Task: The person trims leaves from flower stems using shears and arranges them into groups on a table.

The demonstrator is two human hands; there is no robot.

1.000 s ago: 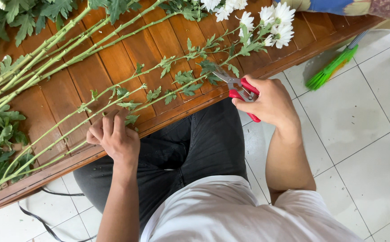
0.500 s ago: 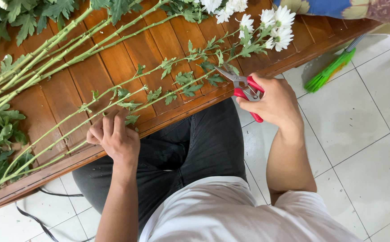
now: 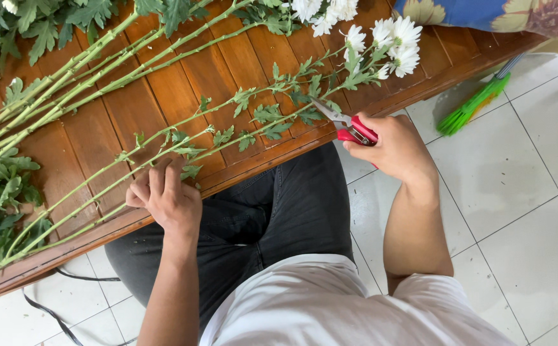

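While the flower stems (image 3: 228, 131) lie slantwise across the wooden table (image 3: 106, 109), blooms up-right, the left hand (image 3: 164, 198) presses their lower ends flat; the right hand (image 3: 391, 146), nearer the blooms, grips red shears (image 3: 346, 125), blades parted at a stem.

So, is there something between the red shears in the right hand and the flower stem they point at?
Nothing visible blocks them. The right hand holds the red shears with the blade tips already among the leaves of the flower stem on the wooden table. The left hand presses the stems further down, away from the blades.
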